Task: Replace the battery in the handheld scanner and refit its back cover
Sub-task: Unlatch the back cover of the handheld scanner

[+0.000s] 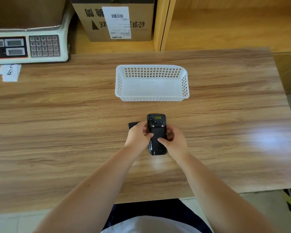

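Note:
The black handheld scanner (157,130) lies back side up on the wooden table (74,123), its length pointing away from me. Two small silver latches and a yellow label show near its far end. My left hand (138,135) grips its left edge, thumb pressed on the back cover. From the right, my right hand (173,140) holds the other edge, thumb also on the cover. A flat black piece (133,125) lies on the table just left of the scanner, partly hidden by my left hand; I cannot tell what it is.
An empty white plastic basket (152,96) stands just beyond the scanner. A weighing scale (29,46) sits at the far left with paper notes (9,72) in front of it. A cardboard box (118,19) stands behind the table.

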